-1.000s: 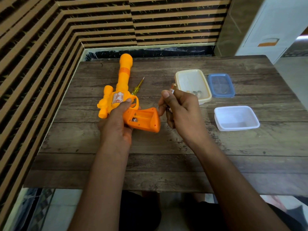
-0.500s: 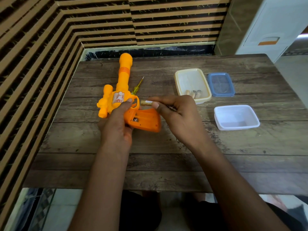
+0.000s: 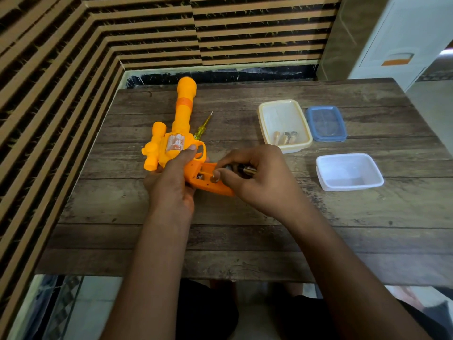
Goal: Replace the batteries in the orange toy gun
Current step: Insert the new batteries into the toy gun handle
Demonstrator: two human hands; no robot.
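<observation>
Head view: the gun (image 3: 180, 133) lies on the table (image 3: 245, 217) left of centre, its barrel running toward 12 o'clock and its grip bending away toward 4 o'clock. So the open battery bay (image 3: 204, 174) in the grip has its long axis on a 10-to-4 line, slanted across the person's front.

The left hand (image 3: 171, 182) is closed around the gun where body meets grip, thumb laid up along the body near the label, pinning the toy in place.

The right hand (image 3: 257, 177) comes in from 4 o'clock and sits right at the bay, the nearer hand to it. Its thumb and fingers are pinched on a battery (image 3: 241, 169), whose metal end shows toward 3 o'clock. The battery looks roughly in line with the grip, its leading end at the bay mouth; whether it is already seated cannot be told, as the fingers cover it.

The likely step is pressing this cell in, which turns on keeping it parallel to the bay's slant.

At 1 o'clock from the hands a cream tub (image 3: 267, 119) holds more batteries (image 3: 285, 138); a blue lid (image 3: 326, 123) lies beside it and a white tub (image 3: 349, 171) at 3 o'clock. A screwdriver (image 3: 202, 128) lies just right of the barrel.
</observation>
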